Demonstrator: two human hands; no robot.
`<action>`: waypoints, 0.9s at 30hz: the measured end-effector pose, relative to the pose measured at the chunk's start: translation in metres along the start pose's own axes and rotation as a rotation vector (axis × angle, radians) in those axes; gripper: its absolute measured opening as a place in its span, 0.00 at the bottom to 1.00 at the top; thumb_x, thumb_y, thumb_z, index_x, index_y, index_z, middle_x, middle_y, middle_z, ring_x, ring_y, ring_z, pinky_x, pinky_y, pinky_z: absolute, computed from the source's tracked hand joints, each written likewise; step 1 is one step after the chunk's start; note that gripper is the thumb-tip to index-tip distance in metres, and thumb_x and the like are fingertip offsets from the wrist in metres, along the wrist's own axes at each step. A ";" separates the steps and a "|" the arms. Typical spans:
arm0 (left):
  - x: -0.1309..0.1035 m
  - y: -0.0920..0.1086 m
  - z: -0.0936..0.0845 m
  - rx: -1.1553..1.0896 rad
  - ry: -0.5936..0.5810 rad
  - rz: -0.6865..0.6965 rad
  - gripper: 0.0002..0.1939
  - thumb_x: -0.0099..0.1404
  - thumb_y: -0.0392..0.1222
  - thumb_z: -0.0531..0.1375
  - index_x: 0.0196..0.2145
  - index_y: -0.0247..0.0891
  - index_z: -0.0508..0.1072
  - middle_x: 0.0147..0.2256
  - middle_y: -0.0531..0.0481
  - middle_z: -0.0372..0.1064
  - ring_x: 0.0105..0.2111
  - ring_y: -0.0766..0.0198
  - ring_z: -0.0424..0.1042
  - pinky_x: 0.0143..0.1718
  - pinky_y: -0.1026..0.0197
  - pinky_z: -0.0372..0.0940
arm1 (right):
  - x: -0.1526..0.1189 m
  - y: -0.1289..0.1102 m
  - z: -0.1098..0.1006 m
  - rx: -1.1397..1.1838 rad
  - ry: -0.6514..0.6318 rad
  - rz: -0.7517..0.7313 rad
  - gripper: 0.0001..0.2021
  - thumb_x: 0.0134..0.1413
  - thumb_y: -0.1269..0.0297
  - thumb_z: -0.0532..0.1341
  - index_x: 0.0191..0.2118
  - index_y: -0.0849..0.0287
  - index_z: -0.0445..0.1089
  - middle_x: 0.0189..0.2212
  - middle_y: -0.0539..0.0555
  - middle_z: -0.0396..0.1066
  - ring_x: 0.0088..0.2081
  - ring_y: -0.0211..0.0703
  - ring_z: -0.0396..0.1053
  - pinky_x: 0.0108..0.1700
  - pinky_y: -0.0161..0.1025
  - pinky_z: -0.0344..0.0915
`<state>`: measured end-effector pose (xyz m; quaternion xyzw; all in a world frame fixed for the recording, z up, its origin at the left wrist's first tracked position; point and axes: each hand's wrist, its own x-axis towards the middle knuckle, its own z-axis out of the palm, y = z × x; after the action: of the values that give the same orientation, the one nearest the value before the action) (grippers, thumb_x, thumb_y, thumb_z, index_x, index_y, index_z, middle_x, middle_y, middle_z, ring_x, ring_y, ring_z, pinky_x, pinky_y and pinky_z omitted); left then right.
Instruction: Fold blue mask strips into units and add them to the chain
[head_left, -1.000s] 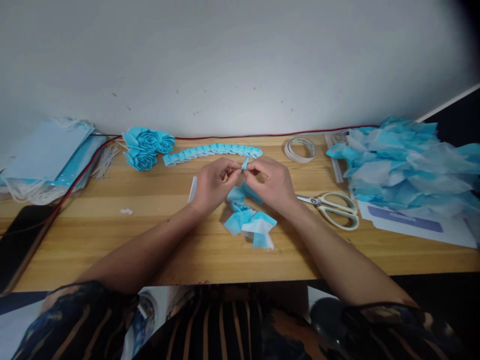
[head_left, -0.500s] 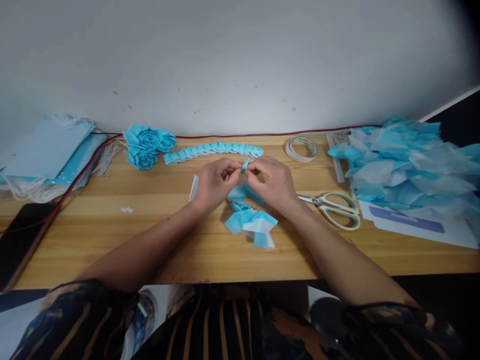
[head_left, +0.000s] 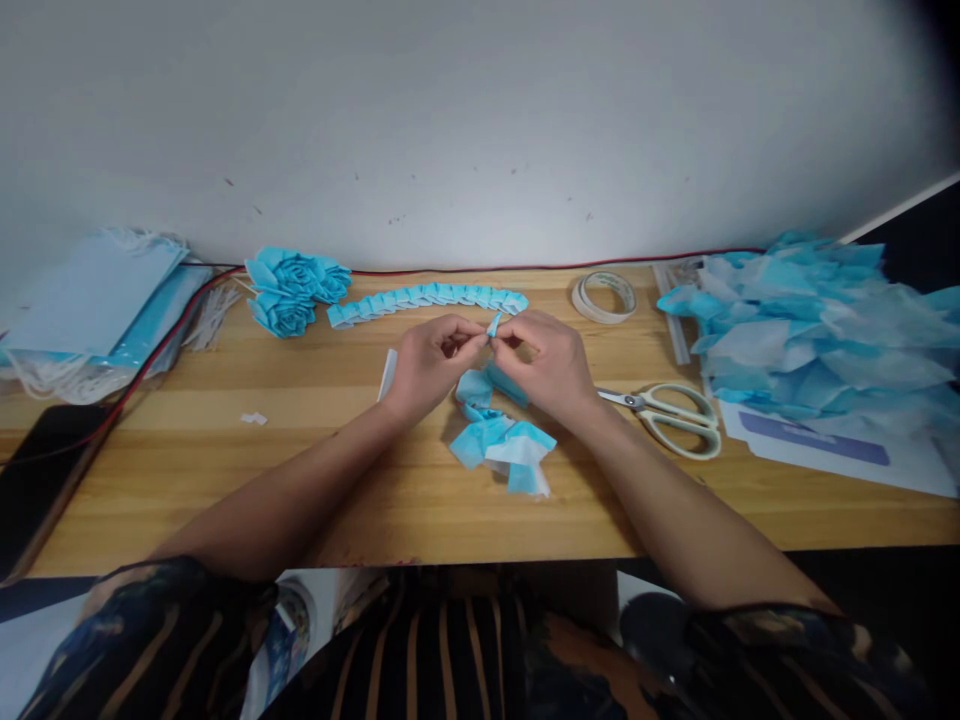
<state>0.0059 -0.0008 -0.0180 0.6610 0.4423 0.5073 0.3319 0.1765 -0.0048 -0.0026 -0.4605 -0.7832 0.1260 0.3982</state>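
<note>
Between my left hand [head_left: 435, 362] and my right hand [head_left: 546, 362], a small folded blue piece [head_left: 494, 324] is pinched at the fingertips, its pointed end up. Below the hands, crumpled blue and white material [head_left: 506, 440] lies on the table; whether it joins the pinched piece is hidden. Behind the hands a pleated blue strip [head_left: 427, 296] curves along the table. Scissors [head_left: 675, 420] lie right of my right hand, their blade tip close to my wrist. A small white strip [head_left: 388, 374] rests beside my left hand.
On the wooden table [head_left: 187, 470] are blue folded flowers [head_left: 292, 285], a tape roll [head_left: 603, 298], a heap of blue and white pieces [head_left: 825, 330], a mask stack [head_left: 97, 295], a phone [head_left: 45, 480] and white scraps [head_left: 253, 418]. A red-black cable [head_left: 450, 271] runs along the wall.
The pinched blue piece has shifted very slightly to the right and shows a little more of its side. Both hands keep nearly the same place and grip.
</note>
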 end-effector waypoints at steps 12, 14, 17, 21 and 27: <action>0.002 -0.004 0.001 -0.200 -0.003 -0.120 0.07 0.59 0.42 0.65 0.27 0.37 0.76 0.25 0.53 0.71 0.26 0.69 0.65 0.29 0.65 0.60 | 0.000 -0.003 -0.001 0.039 -0.017 -0.008 0.09 0.56 0.70 0.57 0.26 0.55 0.67 0.27 0.52 0.72 0.33 0.43 0.69 0.40 0.41 0.63; 0.003 -0.002 0.000 -0.258 -0.007 -0.153 0.07 0.60 0.42 0.65 0.27 0.36 0.75 0.25 0.54 0.69 0.25 0.70 0.64 0.29 0.65 0.59 | 0.001 -0.003 -0.002 0.087 -0.013 0.022 0.08 0.55 0.69 0.58 0.26 0.56 0.68 0.27 0.51 0.71 0.33 0.42 0.68 0.40 0.40 0.62; 0.004 0.000 -0.001 -0.337 -0.016 -0.203 0.10 0.64 0.45 0.63 0.28 0.36 0.74 0.23 0.55 0.65 0.24 0.71 0.60 0.27 0.66 0.57 | 0.003 -0.003 -0.004 0.227 0.003 0.143 0.06 0.54 0.66 0.60 0.27 0.57 0.68 0.26 0.49 0.69 0.31 0.40 0.66 0.37 0.38 0.61; 0.006 -0.001 -0.003 -0.455 0.015 -0.236 0.10 0.68 0.47 0.59 0.35 0.37 0.74 0.24 0.55 0.64 0.23 0.71 0.59 0.27 0.66 0.56 | 0.005 -0.002 -0.006 0.411 -0.008 0.284 0.08 0.53 0.62 0.61 0.26 0.58 0.66 0.22 0.46 0.60 0.26 0.35 0.57 0.32 0.36 0.56; 0.009 -0.002 -0.005 -0.483 -0.077 -0.321 0.12 0.65 0.49 0.61 0.35 0.37 0.73 0.25 0.54 0.65 0.24 0.70 0.61 0.26 0.65 0.56 | 0.005 -0.001 -0.006 0.515 -0.067 0.313 0.11 0.51 0.60 0.62 0.24 0.57 0.63 0.22 0.46 0.57 0.26 0.35 0.54 0.29 0.36 0.53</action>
<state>0.0017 0.0076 -0.0149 0.5033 0.3946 0.5134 0.5722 0.1785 -0.0025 0.0045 -0.4551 -0.6577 0.3956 0.4514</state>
